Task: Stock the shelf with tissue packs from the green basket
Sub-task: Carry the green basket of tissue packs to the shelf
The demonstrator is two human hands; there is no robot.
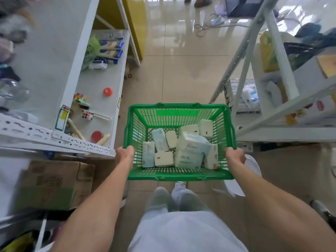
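Note:
A green basket (179, 110) hangs in front of me above the floor, held by both side rims. My left hand (125, 154) grips its left rim and my right hand (235, 156) grips its right rim. Inside lie several pale green and white tissue packs (190, 150), one large pack in the middle and smaller ones around it. A white shelf (101, 106) stands to my left, a second white shelf frame (272, 131) to my right.
The left shelf carries puzzle cubes (87, 114), red lids (107, 91), wooden sticks and blue packets (111, 45). A cardboard box (56, 184) sits under it. A white stool (252, 166) is by my right hand. Cables (209, 26) lie on the tiled floor ahead.

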